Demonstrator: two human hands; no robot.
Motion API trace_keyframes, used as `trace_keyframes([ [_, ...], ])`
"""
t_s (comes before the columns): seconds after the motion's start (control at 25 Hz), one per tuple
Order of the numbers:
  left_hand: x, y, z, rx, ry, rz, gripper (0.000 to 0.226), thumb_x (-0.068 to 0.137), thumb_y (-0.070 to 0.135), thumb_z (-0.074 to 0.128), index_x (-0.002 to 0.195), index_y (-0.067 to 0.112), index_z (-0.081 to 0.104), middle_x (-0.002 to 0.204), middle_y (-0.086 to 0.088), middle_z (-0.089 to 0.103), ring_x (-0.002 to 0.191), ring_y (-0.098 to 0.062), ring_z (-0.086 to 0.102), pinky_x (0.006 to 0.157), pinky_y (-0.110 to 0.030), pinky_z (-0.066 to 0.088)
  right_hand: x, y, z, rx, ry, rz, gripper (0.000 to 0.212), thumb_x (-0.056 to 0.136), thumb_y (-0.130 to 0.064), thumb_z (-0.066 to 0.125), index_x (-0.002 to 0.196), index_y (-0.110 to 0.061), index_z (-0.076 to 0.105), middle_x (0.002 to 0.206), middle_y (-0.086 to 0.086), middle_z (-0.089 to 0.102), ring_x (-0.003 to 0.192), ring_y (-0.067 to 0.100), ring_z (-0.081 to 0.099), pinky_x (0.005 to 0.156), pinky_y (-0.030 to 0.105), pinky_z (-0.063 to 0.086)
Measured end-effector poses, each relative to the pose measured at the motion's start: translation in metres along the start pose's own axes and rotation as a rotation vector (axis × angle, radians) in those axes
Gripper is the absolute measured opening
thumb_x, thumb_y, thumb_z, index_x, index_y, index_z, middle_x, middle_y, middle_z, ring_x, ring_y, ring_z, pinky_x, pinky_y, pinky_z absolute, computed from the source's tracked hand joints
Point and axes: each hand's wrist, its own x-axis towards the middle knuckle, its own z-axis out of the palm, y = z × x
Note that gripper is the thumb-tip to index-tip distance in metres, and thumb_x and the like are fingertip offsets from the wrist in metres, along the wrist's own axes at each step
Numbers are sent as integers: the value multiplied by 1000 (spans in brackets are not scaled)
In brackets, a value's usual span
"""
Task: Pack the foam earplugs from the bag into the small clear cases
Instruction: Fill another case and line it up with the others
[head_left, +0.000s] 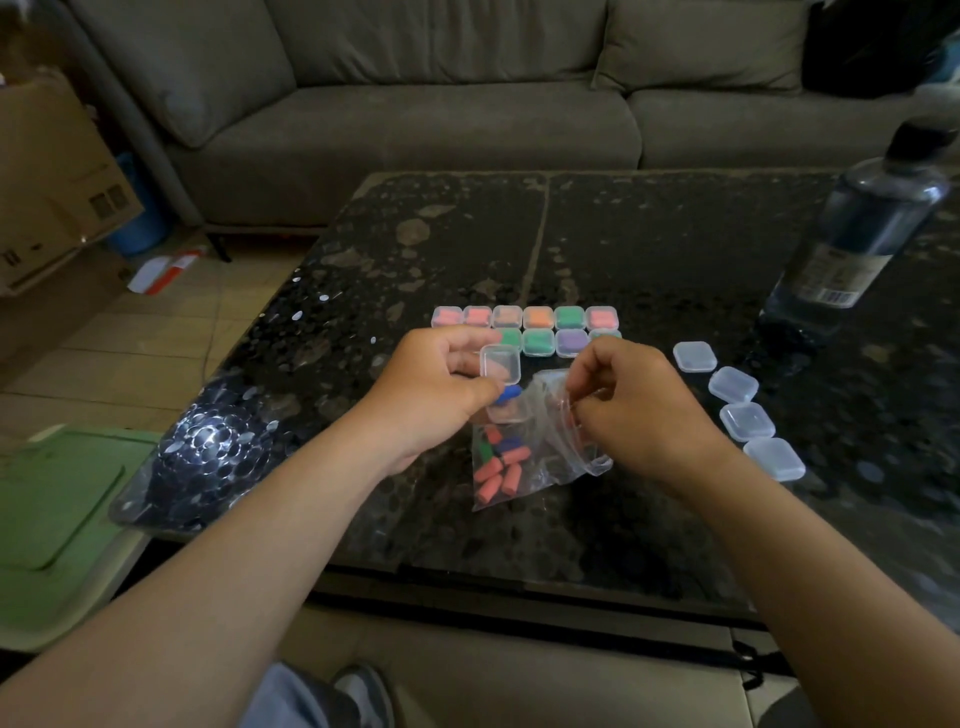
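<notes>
Left hand (436, 395) grips an open case (501, 364) and blue earplug (508, 393) — right hand (639, 410) pinches the bag (550, 452) — bottle label (831, 280) unreadable

Grey sofa (415, 104), water bottle (857, 234), cardboard box (47, 176)

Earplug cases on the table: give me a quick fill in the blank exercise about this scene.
1. The left hand holds an open case with one ____ earplug in it.
2. The right hand pinches the ____ that holds the loose earplugs.
3. To the right of the hands, ____ empty cases lie in a line.
4. The far row of filled cases counts ____.
Missing words: blue; bag; four; six.
</notes>
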Motion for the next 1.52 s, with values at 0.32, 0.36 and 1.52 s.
trace_keyframes([
  [0.32,1,-1,-8,-52,-83,-191,45,87,-17,66,124,8,62,105,-19,70,95,-30,74,75,-45,64,1,1,5,-110,-182,23,20,91,-15,66,75,-22,75,77,-5,71,75,9,68,72,27,59],
  [0.36,1,-1,-8,-47,-88,-201,45,86,-17,67,123,9,63,105,-19,71,95,-30,74,77,-47,64,2,1,6,-125,-204,15,21,92,-15,64,75,-22,75,77,-5,71,75,9,68,71,25,58],
  [1.52,3,-5,-7,2,-123,-179,47,74,-21,74,104,13,65,100,-23,70,103,-43,69,88,-63,58,9,5,16,-149,-289,-12,29,94,-15,58,72,-3,72,69,15,64,58,10,49,54,26,45],
])
